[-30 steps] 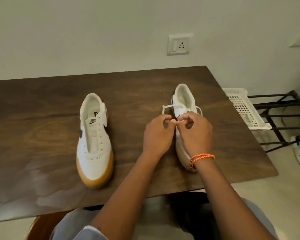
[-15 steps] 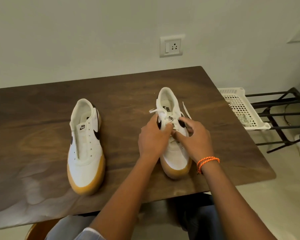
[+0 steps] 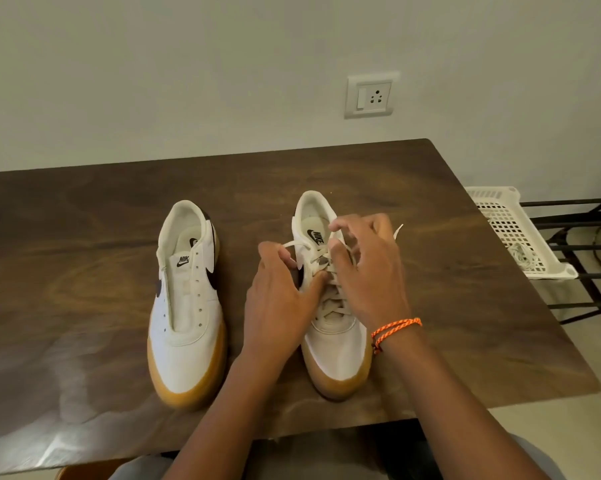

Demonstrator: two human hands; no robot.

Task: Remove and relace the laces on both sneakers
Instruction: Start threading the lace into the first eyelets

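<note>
Two white sneakers with gum soles stand on the dark wooden table, toes toward me. The left sneaker has bare eyelets and no lace. The right sneaker carries a cream lace crossed up its front. My left hand rests against that shoe's left side and pinches one lace end near the top eyelets. My right hand, with an orange bracelet at the wrist, hovers over the tongue with curled fingers hooked in the lace; the other lace end sticks out behind it.
A white perforated plastic basket sits just off the table's right edge on a black metal rack, with a cream lace lying in it. A wall socket is behind the table.
The view swung right, so both shoes sit further right in frame. My right hand rose from the shoe's side to above the tongue, and my left hand shifted outward with its lace end.
</note>
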